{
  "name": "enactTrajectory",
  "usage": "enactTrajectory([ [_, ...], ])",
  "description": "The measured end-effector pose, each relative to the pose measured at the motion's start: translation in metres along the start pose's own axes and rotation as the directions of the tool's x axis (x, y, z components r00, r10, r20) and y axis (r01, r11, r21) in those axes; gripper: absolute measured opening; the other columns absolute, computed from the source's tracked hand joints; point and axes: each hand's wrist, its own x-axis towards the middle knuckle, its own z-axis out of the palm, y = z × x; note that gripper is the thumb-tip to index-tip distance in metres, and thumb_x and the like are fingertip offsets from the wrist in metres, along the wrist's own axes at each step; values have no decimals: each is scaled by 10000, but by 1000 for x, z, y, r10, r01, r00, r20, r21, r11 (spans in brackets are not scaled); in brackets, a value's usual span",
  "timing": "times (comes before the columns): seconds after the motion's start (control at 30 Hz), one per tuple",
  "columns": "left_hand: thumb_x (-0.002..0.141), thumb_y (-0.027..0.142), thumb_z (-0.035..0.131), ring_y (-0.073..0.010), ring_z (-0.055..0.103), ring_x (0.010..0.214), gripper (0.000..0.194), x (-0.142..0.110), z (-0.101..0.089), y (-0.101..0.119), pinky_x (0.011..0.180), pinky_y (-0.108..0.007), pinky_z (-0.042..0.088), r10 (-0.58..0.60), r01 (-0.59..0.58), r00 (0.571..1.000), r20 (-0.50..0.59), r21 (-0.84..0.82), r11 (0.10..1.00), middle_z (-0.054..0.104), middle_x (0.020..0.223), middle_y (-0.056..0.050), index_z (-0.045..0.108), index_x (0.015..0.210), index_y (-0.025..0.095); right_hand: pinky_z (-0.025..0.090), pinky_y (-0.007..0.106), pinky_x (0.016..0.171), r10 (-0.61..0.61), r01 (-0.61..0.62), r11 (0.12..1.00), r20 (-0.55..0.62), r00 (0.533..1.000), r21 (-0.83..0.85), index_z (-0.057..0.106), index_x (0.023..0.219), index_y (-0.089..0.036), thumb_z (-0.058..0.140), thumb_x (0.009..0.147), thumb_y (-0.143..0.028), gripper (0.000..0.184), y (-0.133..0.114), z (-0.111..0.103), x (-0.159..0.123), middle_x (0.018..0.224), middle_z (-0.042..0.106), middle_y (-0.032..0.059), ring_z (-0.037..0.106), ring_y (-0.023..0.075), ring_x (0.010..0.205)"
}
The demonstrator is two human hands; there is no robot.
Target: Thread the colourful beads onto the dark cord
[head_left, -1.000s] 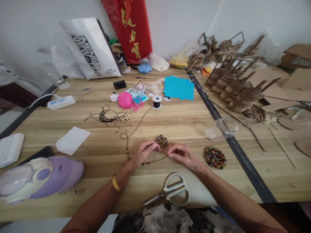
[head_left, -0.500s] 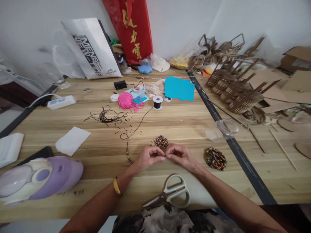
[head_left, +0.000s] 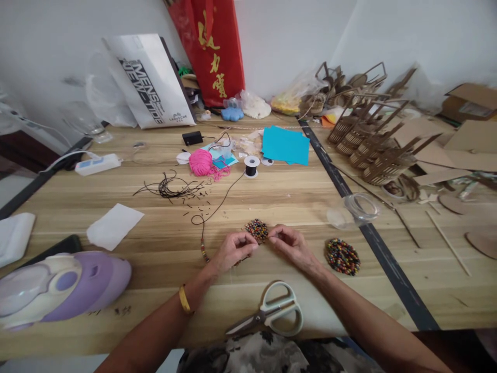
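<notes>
My left hand (head_left: 234, 248) is closed in a pinch on the beaded black cord, whose end is hidden by my fingers. Strung beads (head_left: 204, 250) show on that cord left of my wrist. From there the cord (head_left: 226, 194) loops back to a spool of black cord (head_left: 252, 167). My right hand (head_left: 289, 243) has thumb and forefinger pressed together at the right edge of a small pile of multicoloured beads (head_left: 257, 229). Whether a bead sits in that pinch is too small to tell.
Scissors (head_left: 281, 309) lie near the front edge. A coil of strung beads (head_left: 342, 256) is right of my right hand. Leftward are cut black cords (head_left: 166, 185), white paper (head_left: 115, 226) and a purple-and-white device (head_left: 89, 285). Pink yarn (head_left: 201, 162), blue sheets (head_left: 286, 145) and small baskets (head_left: 382, 160) stand farther back.
My hands, together at the cord before, are now apart. The right has moved to the edge of the bead pile; the left keeps the cord, slightly left of where it was.
</notes>
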Motion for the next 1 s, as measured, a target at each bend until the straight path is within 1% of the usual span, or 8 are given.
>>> enactTrajectory([
  [0.1, 685, 396, 703, -85, 518, 519, 297, 2, -2, -1, 545, -210, 443, -33, 28, 998, -53, -77, 997, 553, 550, 25, 582, 704, 125, 400, 236, 556, -4, -1, 998, -86, 996, -66, 597, 861, -174, 588, 850, -396, 222, 4, -5, 2, 721, 581, 9, 504, 122, 609],
  [0.2, 669, 404, 711, -74, 494, 491, 315, 3, -3, -3, 509, -199, 439, -55, 47, 995, -80, -97, 994, 537, 541, 36, 576, 726, 125, 405, 239, 555, -90, 67, 976, -104, 990, -209, 605, 843, -173, 585, 857, -350, 179, 6, -7, 3, 750, 594, 27, 521, 134, 636],
  [0.3, 680, 376, 698, -68, 480, 489, 287, 2, -2, -4, 489, -191, 427, -52, 49, 997, -61, -52, 997, 527, 562, 34, 581, 726, 118, 427, 255, 593, -219, 204, 896, 6, 976, -394, 623, 855, -179, 544, 889, -277, 130, 6, -5, 2, 793, 601, 54, 539, 151, 681],
  [0.37, 699, 345, 676, -65, 464, 488, 246, 1, -1, -5, 476, -182, 400, -25, 25, 999, -38, 9, 1000, 513, 561, 35, 587, 710, 116, 450, 275, 659, -265, 280, 831, 100, 959, -481, 629, 883, -186, 502, 913, -236, 140, 6, -3, 1, 829, 604, 72, 559, 168, 743],
  [0.47, 720, 288, 649, -63, 441, 501, 183, 0, 1, -4, 473, -170, 348, 24, -22, 999, -23, 111, 994, 503, 548, 31, 602, 687, 114, 464, 287, 718, -254, 310, 762, 178, 951, -569, 633, 918, -189, 475, 926, -200, 159, 7, -1, 0, 876, 607, 84, 579, 178, 797],
  [0.57, 718, 270, 646, -65, 434, 507, 167, 0, 2, -4, 474, -172, 328, 37, -32, 999, -30, 150, 988, 502, 544, 30, 605, 674, 114, 473, 278, 729, -234, 317, 724, 213, 949, -613, 633, 945, -194, 476, 925, -186, 158, 9, 0, -1, 902, 611, 80, 590, 171, 801],
  [0.8, 699, 407, 672, -68, 456, 453, 297, 4, -2, -9, 446, -180, 370, -44, 45, 999, -30, 20, 999, 483, 513, 50, 564, 693, 131, 476, 264, 724, -233, 353, 633, 265, 936, -689, 627, 993, -193, 462, 941, -228, 176, 11, 7, -1, 954, 612, 86, 595, 168, 818],
  [1.0, 693, 393, 680, -55, 444, 445, 292, 4, -2, -10, 435, -165, 357, -42, 42, 999, -36, 7, 999, 470, 506, 55, 564, 685, 125, 443, 242, 640, -208, 350, 529, 282, 937, -773, 634, 974, -194, 448, 951, -252, 196, 12, 13, -1, 927, 609, 88, 585, 160, 752],
])
